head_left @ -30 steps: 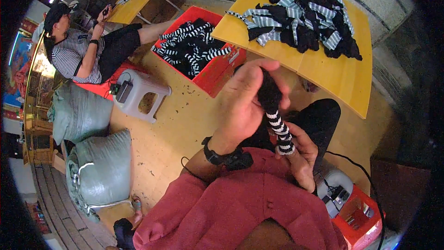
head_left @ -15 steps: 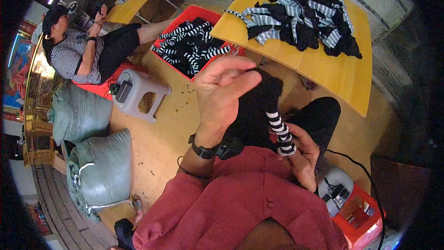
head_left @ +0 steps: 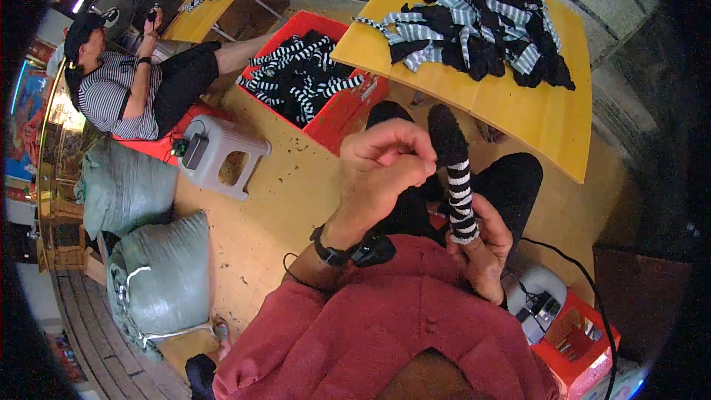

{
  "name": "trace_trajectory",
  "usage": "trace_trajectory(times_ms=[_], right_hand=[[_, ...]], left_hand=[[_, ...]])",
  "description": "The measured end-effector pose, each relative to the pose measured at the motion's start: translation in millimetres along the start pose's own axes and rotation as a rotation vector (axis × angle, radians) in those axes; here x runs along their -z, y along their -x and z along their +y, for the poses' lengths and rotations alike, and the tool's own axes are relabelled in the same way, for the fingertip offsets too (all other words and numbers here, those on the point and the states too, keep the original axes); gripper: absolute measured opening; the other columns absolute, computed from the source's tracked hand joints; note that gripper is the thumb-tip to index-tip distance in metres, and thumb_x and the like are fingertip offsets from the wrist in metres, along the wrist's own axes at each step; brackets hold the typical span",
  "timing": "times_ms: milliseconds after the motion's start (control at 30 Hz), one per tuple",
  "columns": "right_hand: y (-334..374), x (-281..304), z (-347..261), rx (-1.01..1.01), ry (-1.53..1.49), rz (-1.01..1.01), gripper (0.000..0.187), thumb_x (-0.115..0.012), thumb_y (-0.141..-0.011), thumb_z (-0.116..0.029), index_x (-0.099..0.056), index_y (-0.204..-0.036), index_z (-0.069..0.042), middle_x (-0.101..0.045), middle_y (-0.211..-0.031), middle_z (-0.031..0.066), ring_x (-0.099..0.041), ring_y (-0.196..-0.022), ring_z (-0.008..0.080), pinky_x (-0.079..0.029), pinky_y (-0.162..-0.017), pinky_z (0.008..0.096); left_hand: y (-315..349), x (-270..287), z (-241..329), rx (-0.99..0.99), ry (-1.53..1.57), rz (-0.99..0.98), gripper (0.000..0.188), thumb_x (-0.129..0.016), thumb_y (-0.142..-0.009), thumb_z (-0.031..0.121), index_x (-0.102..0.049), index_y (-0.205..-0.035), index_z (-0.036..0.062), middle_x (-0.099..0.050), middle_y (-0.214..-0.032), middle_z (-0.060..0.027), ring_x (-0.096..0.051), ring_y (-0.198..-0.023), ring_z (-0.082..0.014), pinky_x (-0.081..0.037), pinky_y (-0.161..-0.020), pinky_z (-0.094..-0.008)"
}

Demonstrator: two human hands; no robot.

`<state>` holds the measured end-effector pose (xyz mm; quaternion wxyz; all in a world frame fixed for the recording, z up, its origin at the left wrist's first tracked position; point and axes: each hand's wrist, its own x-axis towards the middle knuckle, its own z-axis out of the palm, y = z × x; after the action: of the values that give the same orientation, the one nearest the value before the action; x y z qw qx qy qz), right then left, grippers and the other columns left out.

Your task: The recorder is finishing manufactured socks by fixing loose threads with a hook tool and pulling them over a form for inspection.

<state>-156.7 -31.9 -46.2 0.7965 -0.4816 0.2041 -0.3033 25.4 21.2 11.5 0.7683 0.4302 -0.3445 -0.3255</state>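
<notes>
A knit sock (head_left: 460,192), fuzzy black at its upper end and ringed black and white below, stands nearly upright over my lap. My right hand (head_left: 485,252) is closed around its striped lower end. What may be inside the knit tube is hidden. Just left of the black end, my left hand (head_left: 385,178) is curled with thumb and fingertips pinched together. Whether a thread or a bit of knit sits in that pinch is too small to make out. A dark strap with a small device circles my left wrist.
Ahead, a red crate (head_left: 344,115) holds striped knit pieces. A yellow table (head_left: 533,118) at right bears a pile of similar ones. At left are a seated person (head_left: 122,85), a grey stool (head_left: 222,155) and stuffed sacks (head_left: 167,274). A black cable (head_left: 585,274) runs at right.
My left hand has moved down and right, closer to the sock, with its fingers curled tighter. The sock's black end, which leaned left, now points up. My right hand stays nearly in place.
</notes>
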Motion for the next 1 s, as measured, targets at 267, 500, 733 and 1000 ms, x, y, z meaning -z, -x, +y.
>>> trace_trajectory(times_ms=[267, 500, 733, 1000], right_hand=[[-4.3, 3.0, -8.2, -0.102, -0.242, -0.019, 0.030, -0.058, -0.083, -0.004, -0.052, -0.112, -0.002, -0.060, -0.076, 0.0069, -0.051, -0.053, 0.0075, -0.034, -0.039, 0.0188], [-11.7, -5.4, -3.9, -0.041, 0.107, -0.047, 0.033, -0.050, -0.088, -0.003, -0.046, -0.121, -0.003, -0.061, -0.079, 0.0044, -0.050, -0.057, 0.0055, -0.039, -0.049, 0.0188], [-12.0, -6.8, -10.7, -0.008, 0.410, -0.133, 0.045, -0.048, -0.086, 0.002, -0.038, -0.129, -0.003, -0.062, -0.081, 0.0058, -0.053, -0.066, 0.0091, -0.043, -0.061, 0.0219], [-2.5, -1.4, 13.3, 0.438, 0.719, 0.114, 0.047, -0.051, -0.087, -0.005, -0.034, -0.131, 0.001, -0.060, -0.098, 0.0083, -0.052, -0.074, 0.0079, -0.040, -0.064, 0.0190]], left_hand=[[-5.0, -14.4, -11.9, -0.013, 0.433, 0.162, 0.015, -0.055, -0.081, 0.001, -0.056, -0.095, -0.0003, -0.059, -0.082, -0.0076, -0.057, -0.073, -0.0142, -0.046, -0.067, -0.0258], [-6.4, -22.6, -26.9, 0.247, 0.232, -0.066, 0.025, -0.049, -0.092, 0.027, -0.054, -0.092, 0.0034, -0.056, -0.070, -0.0040, -0.053, -0.063, -0.0129, -0.043, -0.062, -0.0270], [-25.7, -9.2, -13.7, 0.300, 0.574, -0.009, 0.027, -0.044, -0.094, 0.033, -0.046, -0.081, 0.0090, -0.030, -0.056, 0.0051, -0.027, -0.046, -0.0054, -0.026, -0.044, -0.0218], [6.6, -44.5, -37.8, 0.388, 0.514, -0.017, 0.038, -0.042, -0.094, 0.040, -0.041, -0.070, 0.0095, -0.034, -0.054, 0.0026, -0.031, -0.043, -0.0063, -0.028, -0.041, -0.0227]])
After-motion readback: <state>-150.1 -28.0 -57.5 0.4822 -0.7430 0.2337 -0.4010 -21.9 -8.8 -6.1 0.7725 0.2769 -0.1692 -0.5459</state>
